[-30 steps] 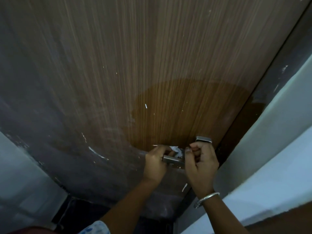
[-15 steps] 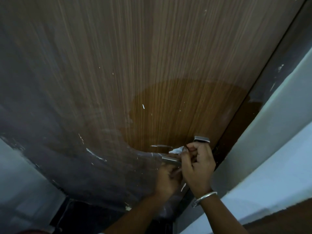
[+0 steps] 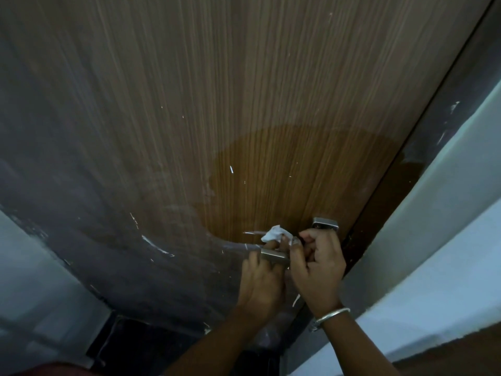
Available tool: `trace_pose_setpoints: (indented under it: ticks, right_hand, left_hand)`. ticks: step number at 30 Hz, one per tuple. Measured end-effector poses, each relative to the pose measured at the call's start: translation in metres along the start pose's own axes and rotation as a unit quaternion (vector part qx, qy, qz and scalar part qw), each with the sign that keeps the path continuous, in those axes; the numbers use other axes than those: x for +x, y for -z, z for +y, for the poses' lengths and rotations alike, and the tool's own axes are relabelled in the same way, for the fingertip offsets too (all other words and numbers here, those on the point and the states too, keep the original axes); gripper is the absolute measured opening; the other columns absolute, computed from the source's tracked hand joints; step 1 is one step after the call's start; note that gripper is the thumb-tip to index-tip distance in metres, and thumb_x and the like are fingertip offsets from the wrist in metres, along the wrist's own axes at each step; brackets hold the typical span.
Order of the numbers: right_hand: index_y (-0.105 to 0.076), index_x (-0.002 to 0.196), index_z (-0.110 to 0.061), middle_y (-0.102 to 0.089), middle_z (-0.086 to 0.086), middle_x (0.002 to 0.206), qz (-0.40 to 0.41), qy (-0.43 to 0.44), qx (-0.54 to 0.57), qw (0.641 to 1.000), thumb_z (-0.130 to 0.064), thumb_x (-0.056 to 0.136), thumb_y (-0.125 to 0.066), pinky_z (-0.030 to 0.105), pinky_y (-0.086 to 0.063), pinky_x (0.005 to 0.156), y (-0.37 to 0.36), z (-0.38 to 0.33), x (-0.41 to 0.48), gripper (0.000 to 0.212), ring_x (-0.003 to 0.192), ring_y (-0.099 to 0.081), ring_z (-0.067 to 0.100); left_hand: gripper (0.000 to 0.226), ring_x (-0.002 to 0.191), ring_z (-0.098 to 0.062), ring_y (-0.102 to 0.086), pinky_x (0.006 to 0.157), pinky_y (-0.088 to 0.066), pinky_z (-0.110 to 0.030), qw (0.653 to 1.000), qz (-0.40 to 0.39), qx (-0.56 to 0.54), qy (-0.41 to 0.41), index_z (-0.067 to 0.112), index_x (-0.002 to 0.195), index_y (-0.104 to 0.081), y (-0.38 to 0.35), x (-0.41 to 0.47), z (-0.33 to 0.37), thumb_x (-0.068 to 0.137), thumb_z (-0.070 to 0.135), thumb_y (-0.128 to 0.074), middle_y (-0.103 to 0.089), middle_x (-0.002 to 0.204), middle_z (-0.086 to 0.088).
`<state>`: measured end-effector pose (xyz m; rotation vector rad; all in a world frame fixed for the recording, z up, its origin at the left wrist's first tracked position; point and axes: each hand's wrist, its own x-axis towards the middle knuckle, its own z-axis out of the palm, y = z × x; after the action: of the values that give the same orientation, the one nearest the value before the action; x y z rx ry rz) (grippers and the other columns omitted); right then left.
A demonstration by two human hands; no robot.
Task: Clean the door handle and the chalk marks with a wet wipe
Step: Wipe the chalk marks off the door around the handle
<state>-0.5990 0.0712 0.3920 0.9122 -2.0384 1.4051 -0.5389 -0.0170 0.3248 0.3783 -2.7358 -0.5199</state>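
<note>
Door handle: a metal lever set low on the wooden door, near its right edge; only the free end and the mounting block are uncovered.
Wet wipe: bunched into a small white wad just above the lever, touching fingertips of both hands.
Left grip: placed under the lever, with fingers curled up behind it and closed on the wad.
Right grip: wrapped round the lever's neck beside the mounting block; whether the wad is also pinched here cannot be told.
Step in hand: the lever's back and top are judged to be under cleaning.
Doing it well: the wad is best opened flat, wrapped round the bar and drawn from neck to free end. The lever should be steadied by the right grip, and the underside should not be skipped.
Chalk marks: white streaks on the door left of the handle, well apart from the wad; a fresh face of the wipe is best kept for them.
Darker patch: seen above the handle, judged to be damp from wiping.
</note>
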Motion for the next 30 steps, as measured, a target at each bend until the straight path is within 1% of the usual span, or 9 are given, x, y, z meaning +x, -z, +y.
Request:
trace_pose_setpoints:
  ticks: [2, 4, 7, 13, 17, 21, 26, 28, 30]
  right_hand:
    - [-0.06, 0.08, -0.006, -0.053, 0.002, 0.081, 0.0, 0.003, -0.005, 1.0, -0.021, 0.08, -0.055, 0.009, -0.038, 0.056, 0.0, 0.0, 0.0, 0.015, 0.059, -0.048, 0.007]
    - [-0.06, 0.079, -0.005, -0.054, 0.005, 0.08, -0.001, 0.004, -0.005, 1.0, -0.019, 0.08, -0.055, 0.007, -0.037, 0.057, 0.0, 0.0, 0.0, 0.016, 0.059, -0.046, 0.004]
    - [-0.06, 0.08, -0.004, -0.053, 0.006, 0.08, -0.006, 0.003, -0.002, 1.0, -0.019, 0.08, -0.055, 0.004, -0.036, 0.059, 0.001, 0.0, 0.0, 0.016, 0.06, -0.043, 0.0]
    - [-0.061, 0.08, -0.002, -0.053, 0.009, 0.078, -0.015, 0.01, -0.003, 1.0, -0.019, 0.08, -0.055, 0.003, -0.036, 0.061, 0.001, 0.0, 0.001, 0.019, 0.062, -0.041, -0.002]
    - [-0.061, 0.08, -0.001, -0.054, 0.011, 0.077, -0.022, 0.01, -0.003, 1.0, -0.018, 0.08, -0.055, 0.004, -0.036, 0.061, 0.001, 0.001, 0.001, 0.018, 0.065, -0.041, -0.001]
    - [-0.061, 0.08, -0.001, -0.054, 0.011, 0.078, -0.03, 0.013, -0.01, 0.999, -0.019, 0.08, -0.055, 0.005, -0.037, 0.06, 0.002, 0.001, 0.001, 0.018, 0.061, -0.039, -0.001]
    - [-0.062, 0.089, -0.004, -0.054, 0.008, 0.085, -0.06, 0.02, -0.025, 0.998, -0.024, 0.08, -0.055, 0.001, -0.037, 0.063, 0.007, -0.003, -0.001, 0.023, 0.066, -0.043, -0.002]
    - [-0.062, 0.094, -0.006, -0.055, 0.007, 0.091, -0.086, 0.035, -0.034, 0.995, -0.025, 0.08, -0.055, 0.005, -0.04, 0.066, 0.01, -0.005, -0.005, 0.025, 0.073, -0.048, 0.0]
    - [-0.062, 0.097, -0.006, -0.057, 0.01, 0.094, -0.112, 0.051, -0.054, 0.991, -0.027, 0.079, -0.054, 0.017, -0.047, 0.068, 0.012, -0.006, -0.009, 0.029, 0.079, -0.054, 0.011]
  left_hand:
    - [0.051, 0.106, -0.024, -0.055, 0.087, -0.048, -0.041, 0.999, 0.012, 0.025, 0.022, 0.018, 0.134, -0.042, 0.008, -0.003, -0.003, 0.087, 0.031, -0.055, -0.052, 0.131, -0.011]
    - [0.069, 0.089, -0.027, -0.063, 0.071, -0.055, -0.039, 0.997, 0.043, 0.044, 0.04, 0.008, 0.131, -0.047, 0.016, -0.007, -0.007, 0.069, 0.022, -0.074, -0.06, 0.119, -0.017]
    - [0.084, 0.081, -0.03, -0.063, 0.063, -0.055, -0.039, 0.991, 0.08, 0.069, 0.078, 0.002, 0.131, -0.046, 0.026, -0.011, -0.016, 0.056, 0.018, -0.081, -0.061, 0.115, -0.022]
    - [0.083, 0.105, -0.041, -0.051, 0.085, -0.045, -0.049, 0.978, 0.108, 0.044, 0.175, 0.004, 0.139, -0.034, 0.034, -0.015, -0.045, 0.065, 0.009, -0.072, -0.047, 0.129, -0.027]
    - [0.09, 0.12, -0.042, -0.041, 0.09, -0.044, -0.052, 0.973, 0.137, 0.049, 0.178, 0.012, 0.141, -0.029, 0.034, -0.016, -0.046, 0.063, 0.011, -0.075, -0.038, 0.138, -0.026]
    - [0.088, 0.133, -0.049, -0.028, 0.101, -0.033, -0.057, 0.975, 0.138, 0.055, 0.167, 0.0, 0.137, -0.033, 0.026, -0.013, -0.04, 0.061, 0.012, -0.076, -0.029, 0.145, -0.032]
    - [0.092, 0.137, -0.041, -0.012, 0.11, -0.02, -0.053, 0.98, 0.123, 0.051, 0.149, -0.008, 0.138, -0.024, 0.013, -0.014, -0.042, 0.066, 0.017, -0.074, -0.026, 0.146, -0.031]
    - [0.092, 0.14, -0.038, -0.006, 0.114, -0.013, -0.05, 0.978, 0.13, 0.015, 0.164, -0.006, 0.141, -0.018, 0.013, -0.014, -0.048, 0.069, 0.017, -0.071, -0.017, 0.15, -0.029]
    - [0.094, 0.142, -0.036, 0.002, 0.117, -0.008, -0.047, 0.973, 0.149, -0.029, 0.174, -0.006, 0.142, -0.011, 0.013, -0.015, -0.052, 0.071, 0.015, -0.069, -0.004, 0.152, -0.025]
